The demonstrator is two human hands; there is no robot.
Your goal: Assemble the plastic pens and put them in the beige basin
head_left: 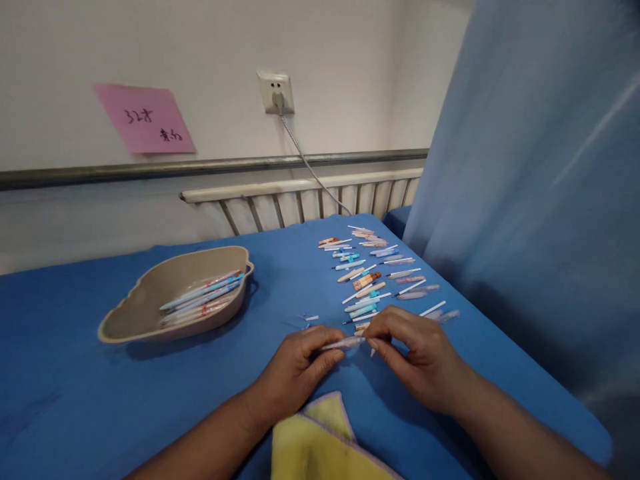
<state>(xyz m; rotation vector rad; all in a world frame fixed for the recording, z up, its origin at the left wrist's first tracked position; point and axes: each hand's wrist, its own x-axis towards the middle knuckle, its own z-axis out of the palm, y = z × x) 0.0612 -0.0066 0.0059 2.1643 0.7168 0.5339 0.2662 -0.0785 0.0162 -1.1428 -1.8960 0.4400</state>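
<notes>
Both my hands meet low over the blue-covered table (75, 400). My left hand (300, 367) and my right hand (415, 353) are closed on the two ends of one thin clear pen (345, 343) held level between them. Just beyond my right hand lies a spread of several loose pen parts (373, 277): barrels, white refills and caps, laid in rough rows. To the left stands a beige scalloped tray (145, 307) with several finished pens (205, 297) lying in it.
A yellow cloth (320, 447) lies at the near edge between my forearms. A blue curtain (540, 187) hangs close on the right. Behind the table are a radiator (300, 200), a wall socket (275, 92) with a cable, and a pink note (145, 120).
</notes>
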